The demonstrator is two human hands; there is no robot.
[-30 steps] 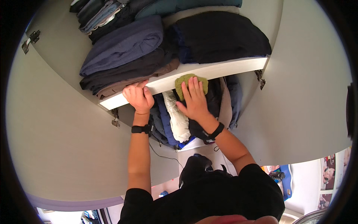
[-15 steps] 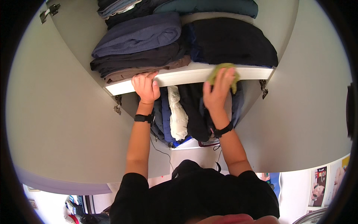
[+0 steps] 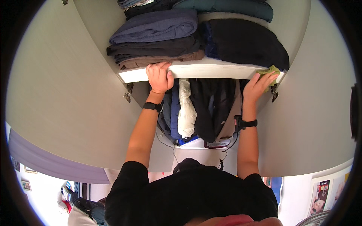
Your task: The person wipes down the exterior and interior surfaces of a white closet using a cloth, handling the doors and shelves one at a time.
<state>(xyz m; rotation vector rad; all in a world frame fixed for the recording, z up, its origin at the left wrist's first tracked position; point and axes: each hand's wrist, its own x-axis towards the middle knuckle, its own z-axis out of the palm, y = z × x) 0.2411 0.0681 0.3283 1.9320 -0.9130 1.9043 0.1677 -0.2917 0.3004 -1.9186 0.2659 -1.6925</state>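
Observation:
My left hand (image 3: pixel 159 79) grips the front edge of a white shelf (image 3: pixel 211 71) toward its left end, fingers bent over the top. At the shelf's right end, my right hand (image 3: pixel 257 87) presses a yellow-green cloth (image 3: pixel 274 69) against the edge. The cloth is bunched under the fingers, so part of it is hidden. Directly above lie a folded dark garment (image 3: pixel 247 41) on the right and a stack with a folded blue-grey garment (image 3: pixel 154 26) on the left.
Open wardrobe doors flank me, the left door (image 3: pixel 71 101) and the right door (image 3: pixel 313 105). Metal hinges (image 3: pixel 274 93) sit just below the shelf ends. Under the shelf hang dark clothes (image 3: pixel 205 109) and a white garment (image 3: pixel 186 113). A thin cable (image 3: pixel 166 144) dangles low down.
My right hand has slid the cloth rightward along the shelf edge to its right end. My left hand still holds the edge at about the same spot. The view has shifted slightly.

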